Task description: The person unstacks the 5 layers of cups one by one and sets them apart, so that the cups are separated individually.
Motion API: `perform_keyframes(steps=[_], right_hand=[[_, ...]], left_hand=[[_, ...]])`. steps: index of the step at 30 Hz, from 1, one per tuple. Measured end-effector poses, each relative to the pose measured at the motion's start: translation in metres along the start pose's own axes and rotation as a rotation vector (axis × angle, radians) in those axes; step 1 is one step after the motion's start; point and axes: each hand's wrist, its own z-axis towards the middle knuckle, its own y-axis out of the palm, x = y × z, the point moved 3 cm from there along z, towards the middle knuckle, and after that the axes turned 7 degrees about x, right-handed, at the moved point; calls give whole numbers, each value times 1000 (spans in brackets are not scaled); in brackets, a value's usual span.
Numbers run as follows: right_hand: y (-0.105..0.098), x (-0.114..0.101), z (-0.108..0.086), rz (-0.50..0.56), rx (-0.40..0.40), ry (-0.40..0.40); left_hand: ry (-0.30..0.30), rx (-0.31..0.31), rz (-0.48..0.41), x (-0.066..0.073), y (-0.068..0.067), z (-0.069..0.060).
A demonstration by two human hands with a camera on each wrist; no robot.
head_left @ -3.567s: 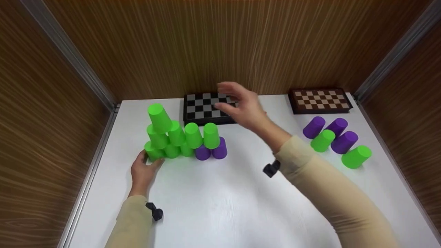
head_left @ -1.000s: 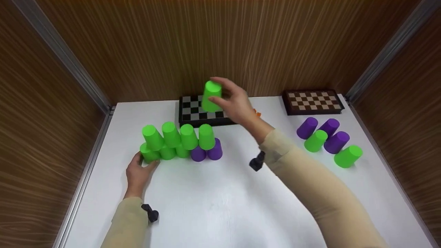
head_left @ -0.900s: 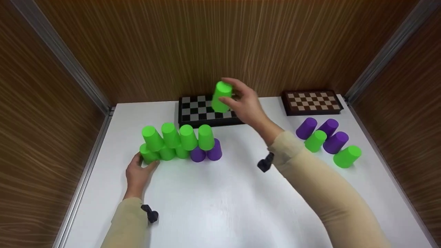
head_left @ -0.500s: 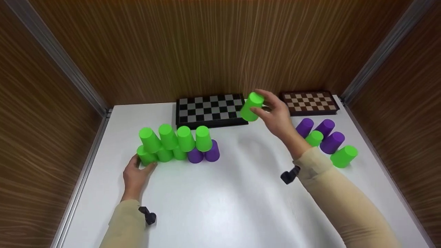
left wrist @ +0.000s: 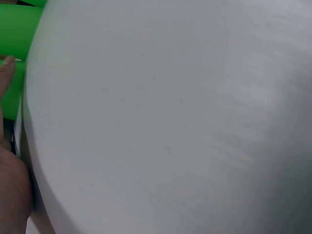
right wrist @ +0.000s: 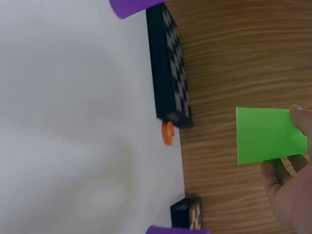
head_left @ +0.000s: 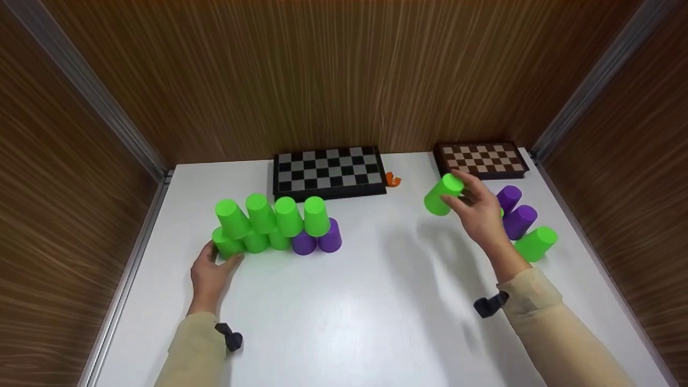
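Note:
Upside-down cups stand in two tiers at the left of the white table. The lower row has three green cups and two purple cups (head_left: 330,236); the upper row is several green cups (head_left: 288,216). My left hand (head_left: 208,277) holds the leftmost lower green cup (head_left: 228,244), thumb in front and fingers behind at the left. In the left wrist view only part of this hand shows, at the left edge. My right hand (head_left: 481,215) grips another green cup (head_left: 442,196) between thumb and fingers, mouth down and tilted, above the table. The right wrist view shows this cup side-on.
At the right stand loose purple cups (head_left: 520,222) and a green cup (head_left: 536,243), with others partly hidden by my right hand. A black-and-grey chessboard (head_left: 329,171) and a brown chessboard (head_left: 486,159) lie at the back, with a small orange object (head_left: 393,179) between them.
My right hand was empty at first; it has taken the top green cup off the third tier and carried it right and lower. My left hand stays at the lower left cup.

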Motion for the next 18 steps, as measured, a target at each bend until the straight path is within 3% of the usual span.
perform_keyframes(steps=[11,18], right_hand=[[-36,58,-30,3,66,61],[-52,83,-50,-35,86,116]], left_hand=[[-1,-1,28,1,0,0],[-5,-6,18,2,-2,0]])
